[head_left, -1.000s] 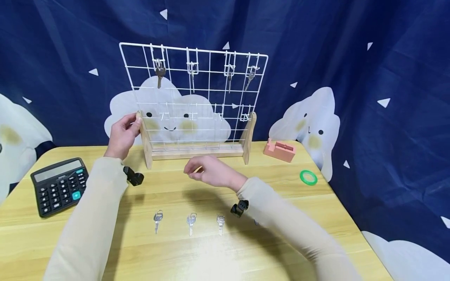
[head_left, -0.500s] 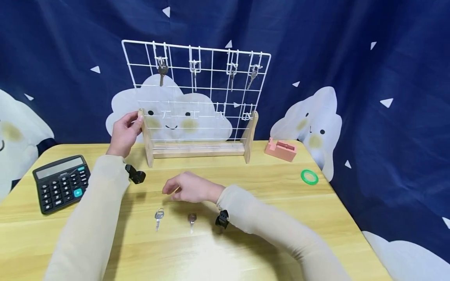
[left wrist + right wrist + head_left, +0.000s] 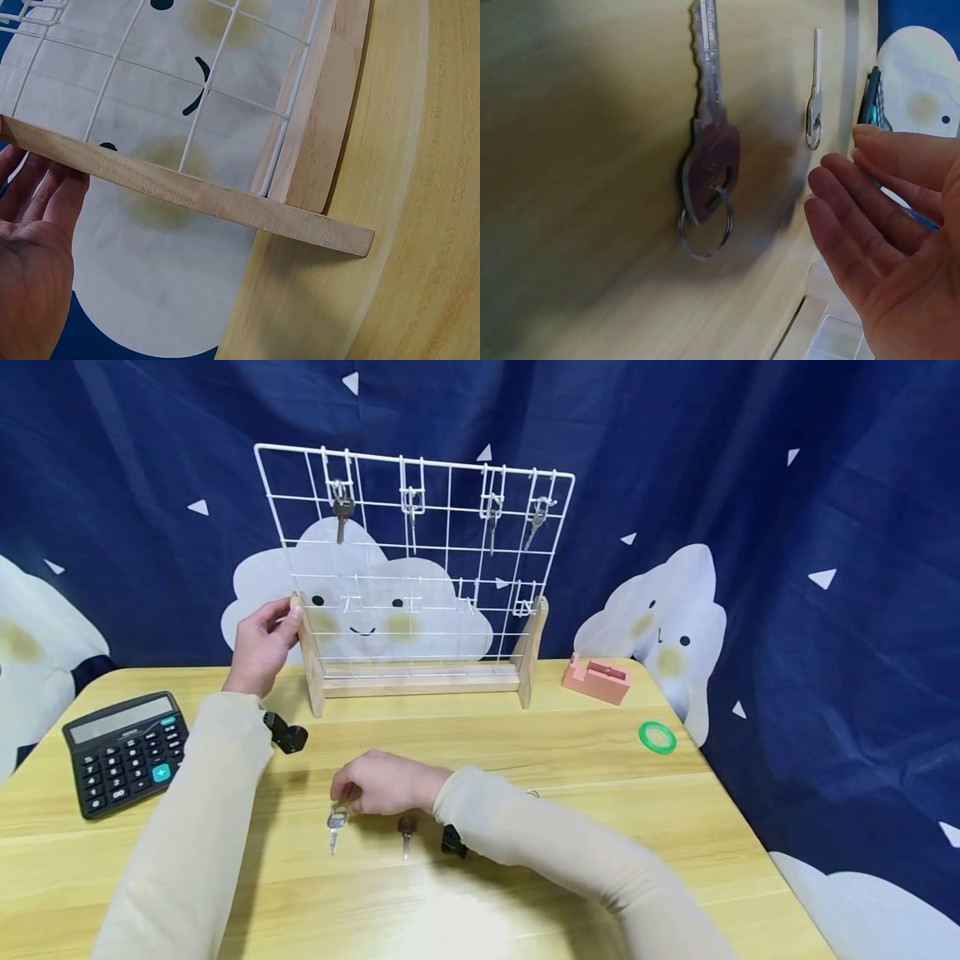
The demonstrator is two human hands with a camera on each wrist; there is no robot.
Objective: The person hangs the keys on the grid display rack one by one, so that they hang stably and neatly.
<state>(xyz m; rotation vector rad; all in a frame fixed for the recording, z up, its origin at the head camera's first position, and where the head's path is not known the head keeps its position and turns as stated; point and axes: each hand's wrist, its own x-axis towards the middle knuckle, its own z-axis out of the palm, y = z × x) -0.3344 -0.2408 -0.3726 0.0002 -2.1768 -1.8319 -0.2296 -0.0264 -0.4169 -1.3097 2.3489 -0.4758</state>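
My left hand (image 3: 258, 647) grips the left wooden upright (image 3: 311, 668) of a white wire grid rack; the left wrist view shows its fingers behind the upright (image 3: 187, 191). Low over the table, my right hand (image 3: 390, 783) is just above the leftmost silver key (image 3: 334, 828). Its thumb and fingers are loosely bent and apart, with nothing between them in the right wrist view. A second key (image 3: 406, 837) with a ring (image 3: 707, 255) lies beneath that hand. A small ring (image 3: 532, 792) peeks out behind the right sleeve, which hides whatever else lies there.
Several keys hang from hooks along the grid's top row, including a dark key (image 3: 342, 510); lower hooks (image 3: 522, 607) carry none. A black calculator (image 3: 127, 752) lies left. On the right are a pink tape dispenser (image 3: 597, 681) and a green tape roll (image 3: 657, 737). A blue curtain (image 3: 675, 460) hangs behind.
My right hand has come down and leftward from in front of the rack to the leftmost key. Its sleeve now covers the third key. My left hand stays on the upright.
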